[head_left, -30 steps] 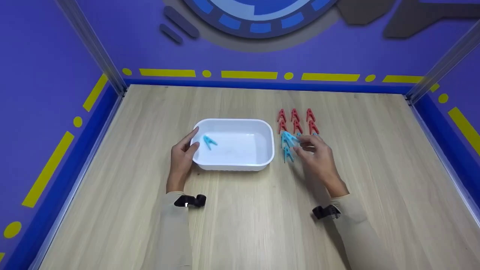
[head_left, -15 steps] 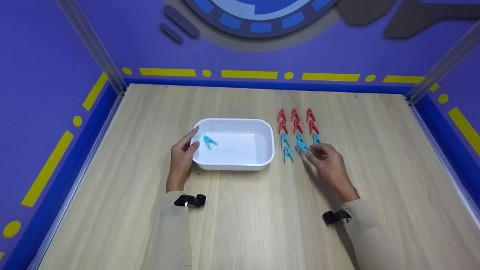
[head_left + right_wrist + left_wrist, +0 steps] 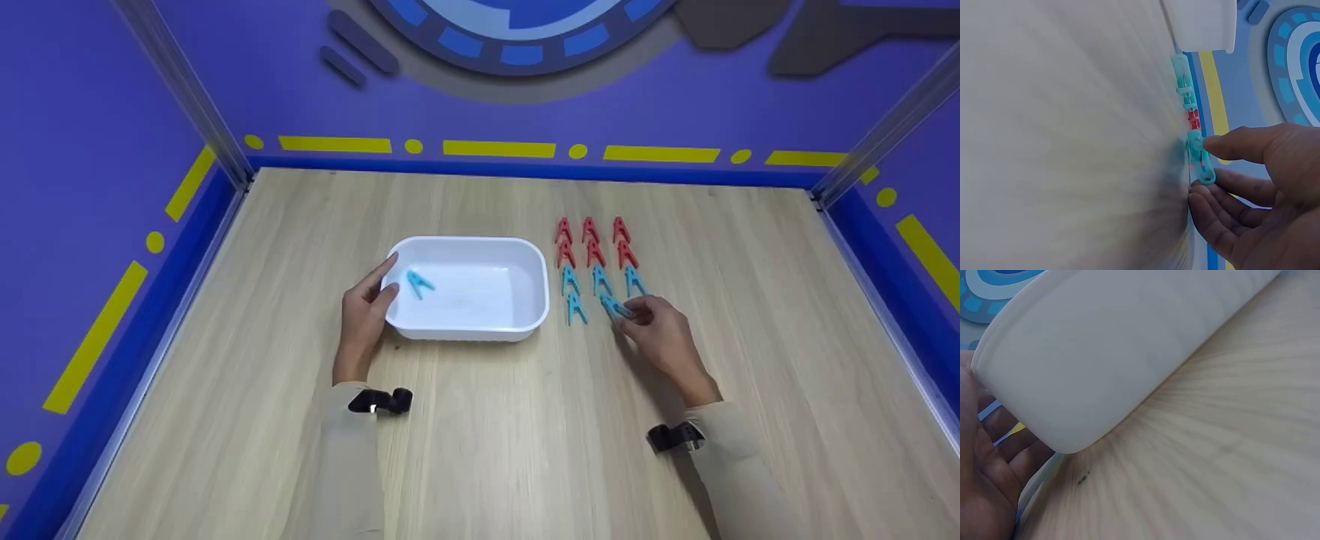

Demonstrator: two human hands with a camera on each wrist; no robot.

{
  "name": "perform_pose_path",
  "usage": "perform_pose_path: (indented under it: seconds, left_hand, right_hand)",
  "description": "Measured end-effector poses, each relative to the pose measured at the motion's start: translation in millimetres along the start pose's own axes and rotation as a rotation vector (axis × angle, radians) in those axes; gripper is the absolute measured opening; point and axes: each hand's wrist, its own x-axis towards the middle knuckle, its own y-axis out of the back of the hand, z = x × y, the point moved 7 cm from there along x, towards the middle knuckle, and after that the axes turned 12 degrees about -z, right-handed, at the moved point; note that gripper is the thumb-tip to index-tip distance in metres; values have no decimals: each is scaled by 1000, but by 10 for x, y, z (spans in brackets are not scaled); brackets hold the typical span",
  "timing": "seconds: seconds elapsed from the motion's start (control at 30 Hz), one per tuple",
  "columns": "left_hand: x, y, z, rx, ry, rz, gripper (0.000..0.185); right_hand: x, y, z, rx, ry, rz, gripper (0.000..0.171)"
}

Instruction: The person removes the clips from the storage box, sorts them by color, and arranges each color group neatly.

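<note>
My left hand [image 3: 363, 324] grips the left end of a white plastic basin [image 3: 480, 296], its thumb over the rim. In the left wrist view, its fingers lie against the basin's outer wall [image 3: 1084, 354]. One blue clothespin [image 3: 419, 283] lies inside near that end. Right of the basin, my right hand [image 3: 664, 336] pinches another blue clothespin [image 3: 613, 306] low at the table, between thumb and fingers, as the right wrist view also shows. Beside it on the left stands a blue clothespin [image 3: 575, 308]; a row of blue ones [image 3: 601, 280] stands just behind.
Red clothespins [image 3: 593, 253] stand in two rows behind the blue ones. The wooden table [image 3: 495, 450] meets a blue-purple back wall [image 3: 480, 120] with yellow markings. Side walls [image 3: 82, 225] close in the left and right edges.
My right hand has moved right and toward me with the pinched blue clothespin, lowering it to the table beside the front left blue one. My left hand and the basin have stayed still.
</note>
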Motion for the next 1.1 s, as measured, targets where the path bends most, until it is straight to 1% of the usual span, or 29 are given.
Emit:
perform_pose_path:
  seconds: [0.3, 0.47, 0.73, 0.83, 1.0, 1.1]
  left_hand:
    - [-4, 0, -12, 31, 14, -1, 47]
    - [-5, 1, -20, 5, 15, -8, 47]
    - [5, -1, -43, -21, 49, -8, 48]
    - [-5, -15, 19, -25, 58, -11, 49]
    - [-63, -49, 242, -44, 55, -15, 48]
    - [-82, -58, 293, -51, 64, -14, 49]
  right_hand:
    - [58, -72, -32, -51, -72, -29, 30]
    - [70, -104, -61, -74, -70, -28, 34]
    - [89, -146, -111, -91, -56, -35, 36]
    - [95, -147, -123, -97, -53, -30, 35]
    - [97, -147, -135, -113, -48, -12, 34]
    - [80, -127, -171, -134, -33, 12, 36]
